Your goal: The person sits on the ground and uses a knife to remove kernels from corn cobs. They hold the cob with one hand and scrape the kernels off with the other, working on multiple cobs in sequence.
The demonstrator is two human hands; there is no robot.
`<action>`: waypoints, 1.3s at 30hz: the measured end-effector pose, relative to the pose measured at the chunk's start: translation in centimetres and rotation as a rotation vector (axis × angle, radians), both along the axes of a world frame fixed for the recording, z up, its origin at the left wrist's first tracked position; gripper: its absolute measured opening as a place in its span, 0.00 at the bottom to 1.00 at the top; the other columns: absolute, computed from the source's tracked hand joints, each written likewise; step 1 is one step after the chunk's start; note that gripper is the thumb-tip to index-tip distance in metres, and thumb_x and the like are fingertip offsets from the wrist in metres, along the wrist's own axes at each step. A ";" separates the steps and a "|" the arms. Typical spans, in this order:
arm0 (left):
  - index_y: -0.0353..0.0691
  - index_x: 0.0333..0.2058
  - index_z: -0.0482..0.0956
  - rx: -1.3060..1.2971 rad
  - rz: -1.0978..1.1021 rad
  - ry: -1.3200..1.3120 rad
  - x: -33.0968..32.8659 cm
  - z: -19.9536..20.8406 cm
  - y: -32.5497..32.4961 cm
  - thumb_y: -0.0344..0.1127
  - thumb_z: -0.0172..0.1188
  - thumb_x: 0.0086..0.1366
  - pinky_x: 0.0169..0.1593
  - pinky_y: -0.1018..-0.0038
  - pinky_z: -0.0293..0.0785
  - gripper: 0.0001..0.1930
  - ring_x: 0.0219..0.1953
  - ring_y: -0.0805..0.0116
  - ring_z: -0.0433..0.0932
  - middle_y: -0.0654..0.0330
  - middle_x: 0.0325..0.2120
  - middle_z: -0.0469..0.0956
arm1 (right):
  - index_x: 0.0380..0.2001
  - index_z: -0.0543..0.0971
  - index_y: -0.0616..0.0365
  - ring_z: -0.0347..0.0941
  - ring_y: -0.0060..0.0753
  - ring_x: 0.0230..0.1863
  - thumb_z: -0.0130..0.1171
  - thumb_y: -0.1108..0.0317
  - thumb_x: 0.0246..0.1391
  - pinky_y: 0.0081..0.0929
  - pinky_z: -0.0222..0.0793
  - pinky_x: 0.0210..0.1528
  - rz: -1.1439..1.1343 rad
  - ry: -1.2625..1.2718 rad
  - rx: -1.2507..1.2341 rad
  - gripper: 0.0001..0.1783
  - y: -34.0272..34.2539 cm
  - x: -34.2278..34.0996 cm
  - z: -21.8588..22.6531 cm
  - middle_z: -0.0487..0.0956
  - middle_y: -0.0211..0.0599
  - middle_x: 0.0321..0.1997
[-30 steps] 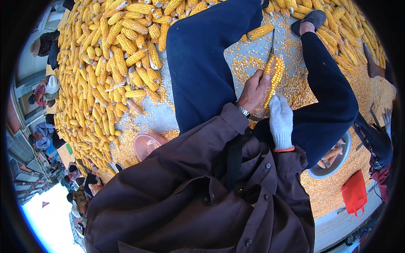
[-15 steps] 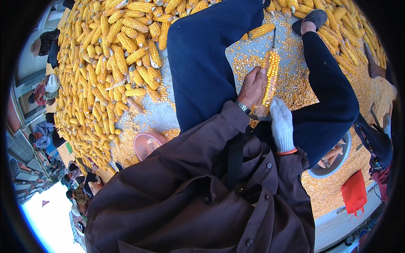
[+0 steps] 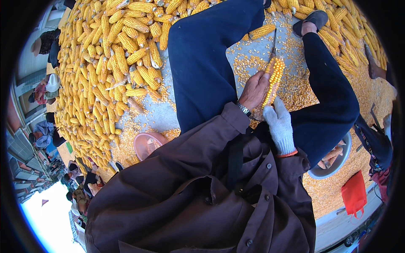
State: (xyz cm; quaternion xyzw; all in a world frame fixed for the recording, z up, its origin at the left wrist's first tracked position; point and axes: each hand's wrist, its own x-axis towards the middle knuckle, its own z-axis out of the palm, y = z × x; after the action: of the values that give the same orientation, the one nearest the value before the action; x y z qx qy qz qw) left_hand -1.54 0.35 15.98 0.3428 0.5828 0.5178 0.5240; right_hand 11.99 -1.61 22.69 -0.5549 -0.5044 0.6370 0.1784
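My bare left hand (image 3: pixel 254 90), with a metal watch at the wrist, is wrapped round a yellow ear of corn (image 3: pixel 276 78). The ear slants up and to the right between my knees, and bare strips run along it where kernels are gone. At its lower end my right hand (image 3: pixel 279 126), in a white knitted glove with an orange cuff, grips with thumb and fingers; the ear partly hides the fingertips. Just past the ear's top, a thin metal spike (image 3: pixel 274 41) points away from me, its lower part hidden behind the ear.
A large heap of corn ears (image 3: pixel 101 71) lies to the left and far side. Loose kernels (image 3: pixel 295 90) are scattered over the floor. A pink basin (image 3: pixel 145 141) stands at left; a grey basin (image 3: pixel 346 152) with stripped cobs and a red bag (image 3: pixel 354 192) are at right. Other people sit nearby.
The ear has turned and tilted a little to the right, its top now covering more of the spike. My gloved right hand has shifted slightly, with its thumb now more visible.
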 end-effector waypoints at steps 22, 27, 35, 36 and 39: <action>0.31 0.33 0.71 0.007 -0.034 -0.100 0.8 -0.6 0.1 0.46 0.45 0.71 0.33 0.68 0.65 0.20 0.25 0.68 0.66 0.55 0.21 0.70 | 0.47 0.76 0.69 0.67 0.19 0.32 0.55 0.60 0.61 0.19 0.66 0.36 -0.175 -0.117 0.072 0.21 1.2 -0.4 -1.3 0.78 0.33 0.35; 0.31 0.31 0.70 -0.009 -0.035 0.059 0.3 -0.7 0.0 0.45 0.45 0.71 0.33 0.67 0.65 0.19 0.25 0.66 0.66 0.53 0.21 0.69 | 0.48 0.76 0.69 0.70 0.21 0.34 0.56 0.61 0.59 0.21 0.68 0.39 -0.269 -0.147 0.167 0.21 1.0 -0.8 -1.3 0.79 0.38 0.37; 0.31 0.32 0.70 -0.003 -0.006 0.038 0.5 -0.1 0.2 0.44 0.45 0.70 0.34 0.67 0.65 0.19 0.25 0.66 0.67 0.52 0.21 0.70 | 0.50 0.74 0.68 0.73 0.26 0.40 0.55 0.63 0.59 0.24 0.69 0.45 -0.374 0.000 0.106 0.21 1.1 -0.5 -0.9 0.79 0.41 0.41; 0.31 0.32 0.70 0.003 -0.015 0.037 0.5 0.0 0.2 0.45 0.45 0.70 0.34 0.67 0.65 0.19 0.25 0.66 0.67 0.52 0.21 0.70 | 0.51 0.74 0.68 0.73 0.26 0.41 0.55 0.63 0.59 0.24 0.68 0.46 -0.335 -0.055 0.135 0.22 1.0 -0.6 -1.0 0.79 0.41 0.42; 0.32 0.31 0.70 -0.006 -0.008 0.078 0.3 0.2 0.1 0.45 0.45 0.70 0.33 0.67 0.65 0.19 0.25 0.67 0.66 0.53 0.21 0.69 | 0.52 0.73 0.68 0.72 0.27 0.43 0.55 0.62 0.59 0.24 0.68 0.48 -0.208 -0.131 0.146 0.22 0.6 -0.8 -1.1 0.78 0.42 0.43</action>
State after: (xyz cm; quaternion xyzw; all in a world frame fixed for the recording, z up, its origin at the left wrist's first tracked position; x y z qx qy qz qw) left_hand -1.27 0.45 16.18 0.3636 0.6031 0.4999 0.5041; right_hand 11.22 -0.97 21.61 -0.6303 -0.4997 0.5389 0.2501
